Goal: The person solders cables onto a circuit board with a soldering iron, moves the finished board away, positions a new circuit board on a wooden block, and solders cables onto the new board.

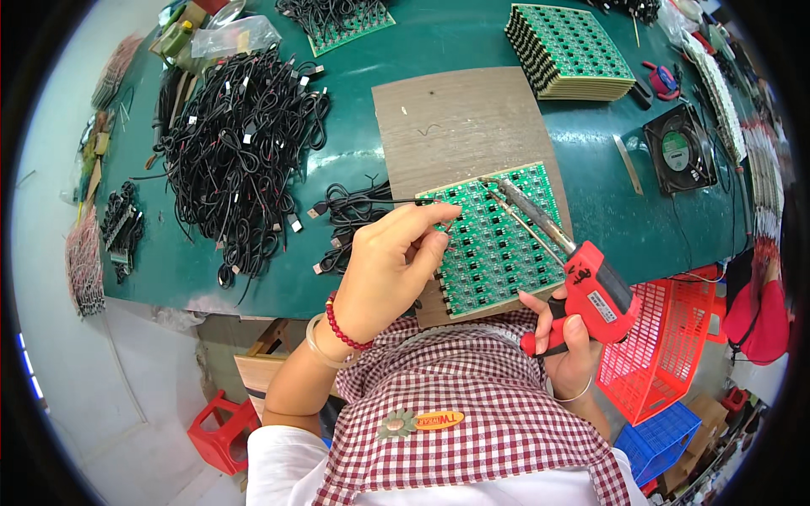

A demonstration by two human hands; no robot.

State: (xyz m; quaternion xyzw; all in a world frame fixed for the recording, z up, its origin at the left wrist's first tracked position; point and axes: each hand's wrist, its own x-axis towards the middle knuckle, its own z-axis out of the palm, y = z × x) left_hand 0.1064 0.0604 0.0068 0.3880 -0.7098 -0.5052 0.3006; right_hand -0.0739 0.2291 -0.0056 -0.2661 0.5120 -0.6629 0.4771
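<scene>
A green circuit board panel (498,266), set with rows of small black parts, lies on a brown wooden board (460,126) at the table's near edge. Over its left side, my left hand (380,261) pinches a thin black cable (390,201); fine reddish wire ends show by the fingertips. My right hand (567,347) is wrapped round the handle of a red soldering gun (597,291). Its metal barrel and a thin feed tube slant up and left, with the tip over the panel's upper part. Whether the tip touches the panel I cannot tell.
Bundled black cables (240,152) form a large heap at left, with a smaller bunch (354,211) beside my left hand. Stacked green panels (574,55) stand at the back right, near a black fan (679,150). A red crate (650,346) sits below the table's right edge.
</scene>
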